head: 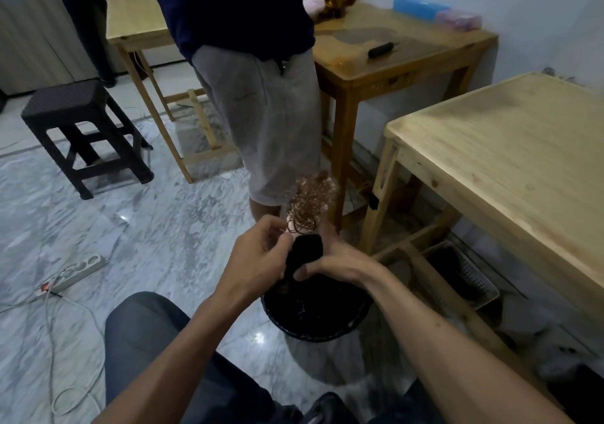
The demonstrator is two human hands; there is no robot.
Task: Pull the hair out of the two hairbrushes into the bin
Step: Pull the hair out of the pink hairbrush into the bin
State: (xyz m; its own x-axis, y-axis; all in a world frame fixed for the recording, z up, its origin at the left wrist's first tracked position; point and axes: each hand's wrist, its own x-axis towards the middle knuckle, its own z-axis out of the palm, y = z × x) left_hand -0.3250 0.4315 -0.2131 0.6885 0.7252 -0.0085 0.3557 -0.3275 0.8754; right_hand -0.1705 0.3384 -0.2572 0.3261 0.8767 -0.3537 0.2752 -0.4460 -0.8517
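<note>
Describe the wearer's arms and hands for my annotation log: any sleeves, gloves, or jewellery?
Both forearms are bare, with no sleeve in view. The left hand and right hand wear no gloves, and no rings, watch, or bracelet show. Dark trousers cover the knees below.

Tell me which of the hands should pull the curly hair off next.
Left, probably. The left hand is pinching at the base of the curly hair, while the right hand grips the black brush over the bin.
</note>
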